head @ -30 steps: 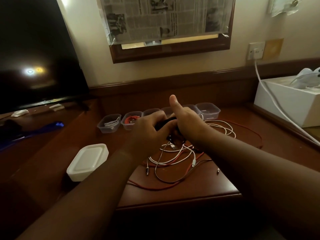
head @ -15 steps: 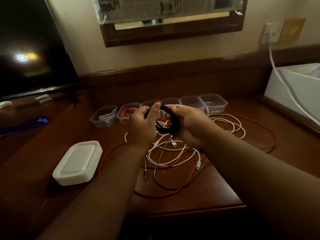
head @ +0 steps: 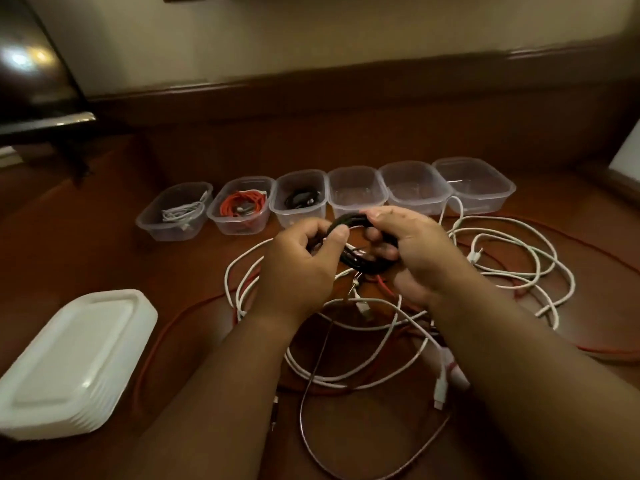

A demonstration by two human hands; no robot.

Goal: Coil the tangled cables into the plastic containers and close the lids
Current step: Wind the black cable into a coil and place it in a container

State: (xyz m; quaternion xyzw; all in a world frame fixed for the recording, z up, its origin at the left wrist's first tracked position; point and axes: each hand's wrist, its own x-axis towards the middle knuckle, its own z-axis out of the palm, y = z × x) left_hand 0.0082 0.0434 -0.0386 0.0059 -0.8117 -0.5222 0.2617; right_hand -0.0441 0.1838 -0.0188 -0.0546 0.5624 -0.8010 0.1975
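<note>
Black coil (head: 360, 261) gripped by both left hand (head: 304, 268) and right hand (head: 415, 254); keep loops tight, then drop into the empty tub (head: 356, 192).

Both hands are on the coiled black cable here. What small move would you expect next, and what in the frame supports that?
Probably lowering the black coil, held by the left hand and right hand, into the fourth container from the left. The coil looks fully wound, the three containers left of it already hold a white, a red and a black cable, and the fourth looks empty just beyond the hands.
</note>
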